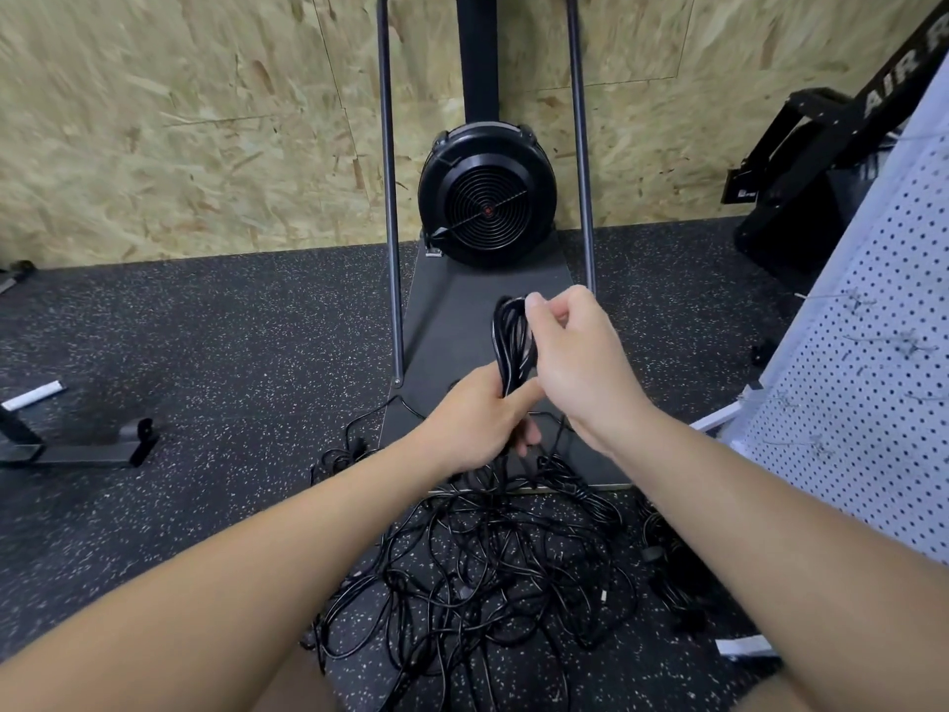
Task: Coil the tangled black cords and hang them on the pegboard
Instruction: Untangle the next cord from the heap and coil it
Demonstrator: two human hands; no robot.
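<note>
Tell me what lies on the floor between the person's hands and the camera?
In the head view, a tangled pile of black cords lies there on the speckled floor, below the left hand and right hand, which hold a coiled cord.

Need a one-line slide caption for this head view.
Both hands, left hand and right hand, wind a cord coil above the tangled cords.

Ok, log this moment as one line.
left hand: grips coil | right hand: pinches coil top | tangled cords: floor | pegboard: right
</note>
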